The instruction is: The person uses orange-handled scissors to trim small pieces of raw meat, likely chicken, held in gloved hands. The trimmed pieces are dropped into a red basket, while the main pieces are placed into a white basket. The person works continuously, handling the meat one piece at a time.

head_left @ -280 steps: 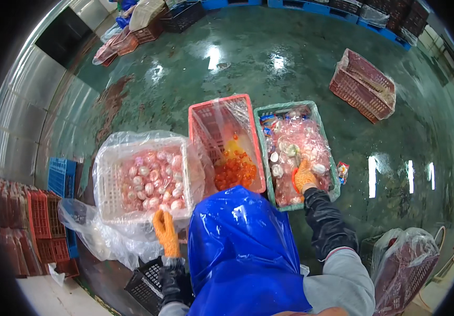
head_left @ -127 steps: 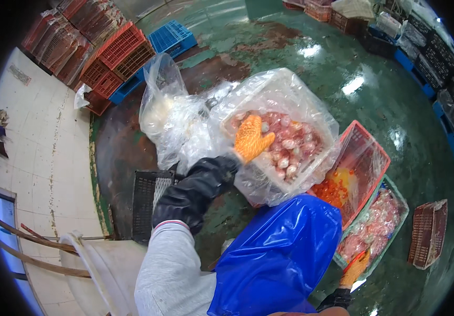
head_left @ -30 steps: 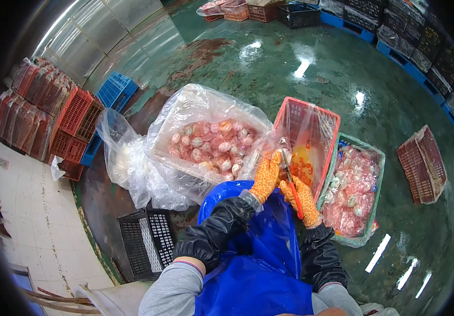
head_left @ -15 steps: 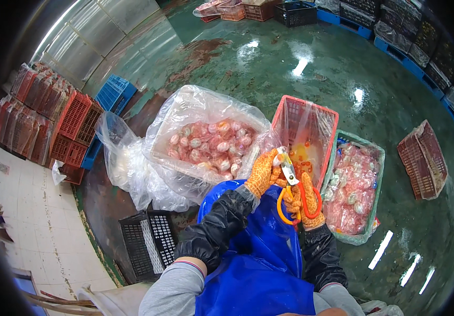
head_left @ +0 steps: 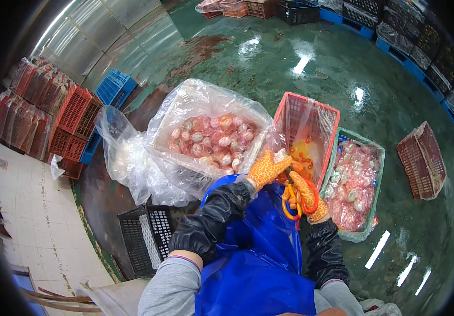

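My left hand (head_left: 267,169), in an orange patterned glove, is closed on a small whitish plastic-wrapped bundle (head_left: 280,155) at the near edge of the red crate (head_left: 333,138). My right hand (head_left: 314,203), gloved alike, grips scissors (head_left: 286,213) with orange and red handle loops just to the right. Their blades point toward the bundle and are mostly hidden. Inside the red crate, lined with clear film, lie several round orange yolk-like balls (head_left: 304,152). To the left, a white plastic-lined crate (head_left: 187,97) holds many pinkish-white wrapped balls (head_left: 221,141).
Right of the red crate stands a green crate (head_left: 378,181) of wrapped pieces. Crumpled clear bags (head_left: 142,168) lie left of the white crate, above a black crate (head_left: 137,242). A brown crate (head_left: 422,160) sits on the wet green floor. Stacked red crates (head_left: 71,113) stand far left.
The scissors have turned, so their blades no longer show plainly beside the bundle. My left hand has shifted slightly with the bundle. The crates' contents look the same.
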